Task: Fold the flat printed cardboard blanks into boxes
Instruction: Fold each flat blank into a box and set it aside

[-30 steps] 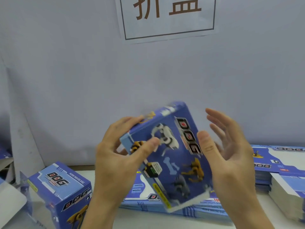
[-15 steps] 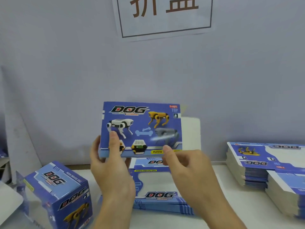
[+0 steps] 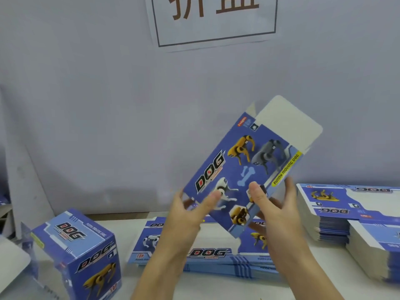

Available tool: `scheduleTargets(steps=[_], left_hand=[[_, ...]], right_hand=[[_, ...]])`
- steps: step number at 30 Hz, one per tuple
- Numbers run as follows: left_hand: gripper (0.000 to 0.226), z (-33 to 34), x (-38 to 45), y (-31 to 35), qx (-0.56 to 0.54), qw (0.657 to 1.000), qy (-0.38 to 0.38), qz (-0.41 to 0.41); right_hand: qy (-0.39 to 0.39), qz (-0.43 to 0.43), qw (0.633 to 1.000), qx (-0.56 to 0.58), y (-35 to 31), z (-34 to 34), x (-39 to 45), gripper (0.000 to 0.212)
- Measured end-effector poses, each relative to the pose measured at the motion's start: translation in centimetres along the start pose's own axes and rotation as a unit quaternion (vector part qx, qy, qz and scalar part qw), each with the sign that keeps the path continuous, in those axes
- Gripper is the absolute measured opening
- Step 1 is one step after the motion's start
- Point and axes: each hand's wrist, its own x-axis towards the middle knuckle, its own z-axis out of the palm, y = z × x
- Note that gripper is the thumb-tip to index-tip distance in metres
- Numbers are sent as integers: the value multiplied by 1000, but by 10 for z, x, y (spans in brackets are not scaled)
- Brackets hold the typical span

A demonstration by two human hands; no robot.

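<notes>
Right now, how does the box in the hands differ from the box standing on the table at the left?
The held box is tilted in the air, its white end flap open; the standing box rests on the table, closed on top. Both hands grip the held box; nothing touches the standing box. Both share the blue DOG print.

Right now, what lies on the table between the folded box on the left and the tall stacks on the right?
The head view shows a low pile of flat blanks lying between the folded box and tall stacks.

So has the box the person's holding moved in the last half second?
Yes. The held box has tipped from level to slanting, its white flap swinging up and right against the wall sign.
</notes>
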Motion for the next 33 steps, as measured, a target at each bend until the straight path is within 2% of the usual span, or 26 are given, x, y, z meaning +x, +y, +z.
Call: scheduleTargets(steps=[3,5,8,10,13,16,22,28,31,33], left_hand=[[89,-14,3,6,-41,993,69,84],[81,-23,1,12,-60,989,61,122],[63,-31,-3,20,-105,982,10,157],[53,-31,-6,23,-107,979,1,176],[44,-22,-6,21,-78,982,4,171],[37,1,-8,11,-61,984,8,170],[44,21,-8,1,-59,981,39,181],[51,19,-5,-8,-3,984,91,156],[51,16,-5,-12,-18,986,108,124],[48,13,-4,-13,-24,990,97,101]], right_hand=[[-51,-11,996,-71,1,-11,4,71],[-135,-9,982,-129,0,-18,4,76],[-264,26,943,-200,-3,-21,1,74],[-299,41,927,-223,0,-21,-1,78],[-271,10,940,-207,8,-19,3,81],[-206,-42,970,-123,12,-12,3,60],[-167,-108,974,-105,19,-14,7,60],[-171,-62,980,-82,23,-15,8,38],[-170,-33,981,-88,21,-14,7,46],[-140,-23,984,-103,19,-12,8,44]])
